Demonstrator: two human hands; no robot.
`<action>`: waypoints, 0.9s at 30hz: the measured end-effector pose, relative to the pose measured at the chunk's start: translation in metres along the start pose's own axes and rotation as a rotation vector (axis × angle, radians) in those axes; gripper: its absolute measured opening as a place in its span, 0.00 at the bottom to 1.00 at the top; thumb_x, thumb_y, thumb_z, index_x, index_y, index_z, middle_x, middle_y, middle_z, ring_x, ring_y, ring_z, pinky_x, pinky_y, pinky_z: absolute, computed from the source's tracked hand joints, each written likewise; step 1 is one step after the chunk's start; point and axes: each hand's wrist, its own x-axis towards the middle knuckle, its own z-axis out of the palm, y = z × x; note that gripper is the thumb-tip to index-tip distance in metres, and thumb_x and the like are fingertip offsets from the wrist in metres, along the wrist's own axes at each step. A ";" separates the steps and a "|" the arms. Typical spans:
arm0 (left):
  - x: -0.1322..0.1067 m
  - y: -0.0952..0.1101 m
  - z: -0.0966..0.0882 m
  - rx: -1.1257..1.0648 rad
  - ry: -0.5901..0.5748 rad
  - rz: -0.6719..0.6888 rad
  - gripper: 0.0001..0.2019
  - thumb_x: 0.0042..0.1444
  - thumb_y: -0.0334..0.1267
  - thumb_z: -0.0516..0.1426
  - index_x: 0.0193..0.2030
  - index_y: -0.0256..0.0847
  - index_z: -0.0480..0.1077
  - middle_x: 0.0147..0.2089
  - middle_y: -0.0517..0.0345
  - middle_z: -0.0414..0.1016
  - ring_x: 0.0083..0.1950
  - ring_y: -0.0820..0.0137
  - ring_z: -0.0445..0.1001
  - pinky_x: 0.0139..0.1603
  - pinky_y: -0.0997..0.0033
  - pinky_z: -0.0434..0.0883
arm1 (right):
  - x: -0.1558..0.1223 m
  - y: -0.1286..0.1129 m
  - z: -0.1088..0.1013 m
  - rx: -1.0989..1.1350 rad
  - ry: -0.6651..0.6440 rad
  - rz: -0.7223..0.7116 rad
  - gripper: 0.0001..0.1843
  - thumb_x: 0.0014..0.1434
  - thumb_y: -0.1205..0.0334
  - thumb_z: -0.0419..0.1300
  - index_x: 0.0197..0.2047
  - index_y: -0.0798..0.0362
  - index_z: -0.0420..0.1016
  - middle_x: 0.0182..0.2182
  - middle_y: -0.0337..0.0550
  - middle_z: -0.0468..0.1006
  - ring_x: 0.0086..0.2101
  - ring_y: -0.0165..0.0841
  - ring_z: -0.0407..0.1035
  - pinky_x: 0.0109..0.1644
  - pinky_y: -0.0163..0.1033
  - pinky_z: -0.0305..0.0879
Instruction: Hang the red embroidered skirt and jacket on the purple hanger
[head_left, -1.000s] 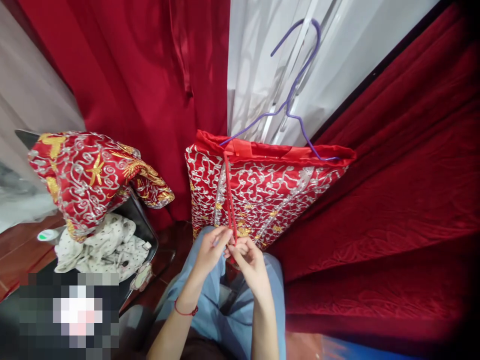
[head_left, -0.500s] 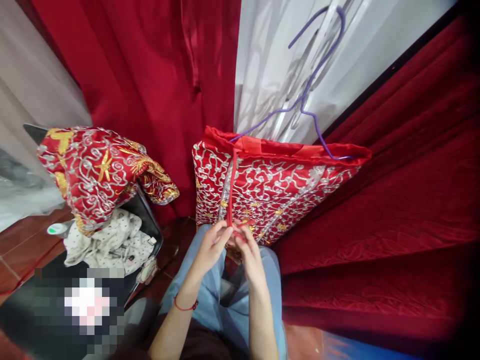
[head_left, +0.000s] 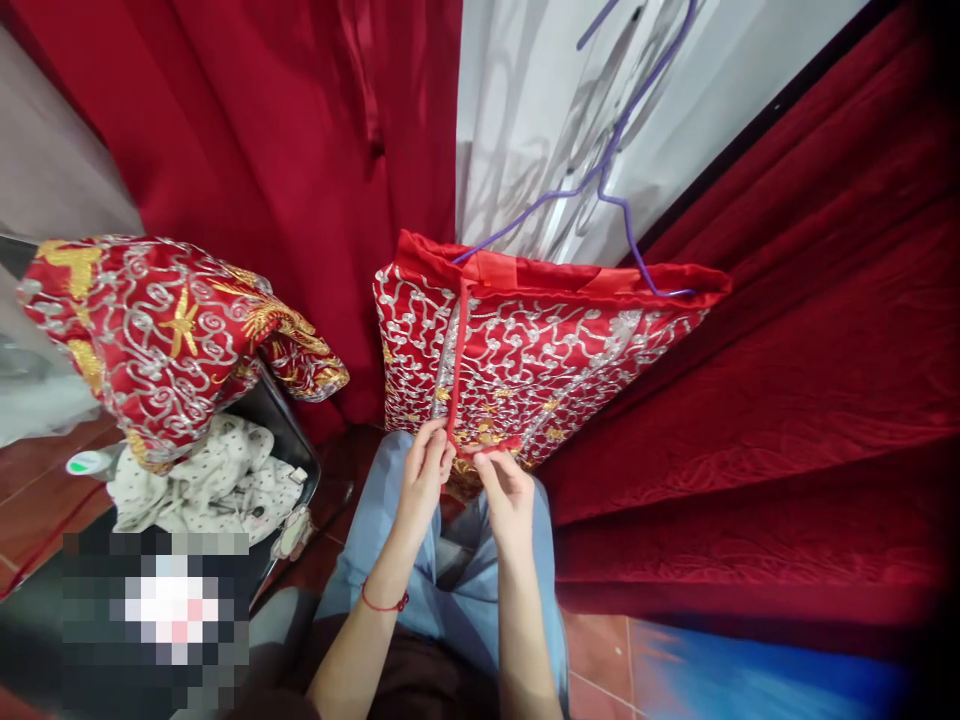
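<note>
Between chair [head_left: 283, 420] and curtain [head_left: 750, 420], the left hand [head_left: 425, 470] and right hand [head_left: 511, 505] pinch a red cord [head_left: 458, 360] before embroidered cloth [head_left: 536, 350].

Hanger [head_left: 602, 172] is set in top of garment [head_left: 555, 340] at ctr. Cord [head_left: 457, 370] is held in L hand [head_left: 426, 460] & R hand [head_left: 511, 498], in front of garment, above legs [head_left: 379, 520]. Chair [head_left: 289, 425] is placed at L, w/ 2nd garment [head_left: 150, 330] draped over its back & cloth [head_left: 217, 480] laid below that. Garment on hanger is flanked by R curtain [head_left: 750, 400]; rear curtain [head_left: 300, 180] is hung behind, btw both garments.
</note>
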 end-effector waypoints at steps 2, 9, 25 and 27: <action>0.000 0.004 -0.004 0.009 0.021 0.006 0.19 0.56 0.55 0.60 0.41 0.39 0.71 0.24 0.68 0.57 0.22 0.82 0.51 0.21 0.81 0.50 | 0.001 -0.003 0.004 -0.071 -0.074 -0.052 0.12 0.61 0.52 0.61 0.34 0.50 0.79 0.32 0.41 0.80 0.33 0.34 0.74 0.41 0.39 0.70; 0.001 0.007 -0.012 0.206 0.076 0.205 0.14 0.55 0.49 0.63 0.34 0.40 0.72 0.26 0.63 0.69 0.27 0.76 0.65 0.31 0.78 0.63 | -0.002 -0.014 0.015 -0.236 -0.117 -0.169 0.15 0.67 0.55 0.53 0.32 0.50 0.74 0.30 0.41 0.76 0.32 0.32 0.70 0.40 0.37 0.67; -0.007 0.008 -0.009 0.180 0.051 0.289 0.09 0.58 0.40 0.60 0.44 0.42 0.68 0.37 0.57 0.75 0.41 0.69 0.76 0.45 0.75 0.69 | 0.017 -0.038 0.040 -0.241 -0.008 -0.354 0.02 0.63 0.64 0.60 0.36 0.51 0.73 0.37 0.42 0.74 0.41 0.33 0.70 0.48 0.39 0.66; -0.009 0.005 -0.011 0.195 0.012 0.297 0.09 0.61 0.40 0.58 0.45 0.42 0.67 0.40 0.55 0.76 0.44 0.68 0.77 0.46 0.74 0.70 | 0.019 -0.036 0.041 -0.221 0.015 -0.334 0.03 0.63 0.63 0.61 0.36 0.51 0.72 0.36 0.41 0.74 0.40 0.32 0.70 0.46 0.39 0.66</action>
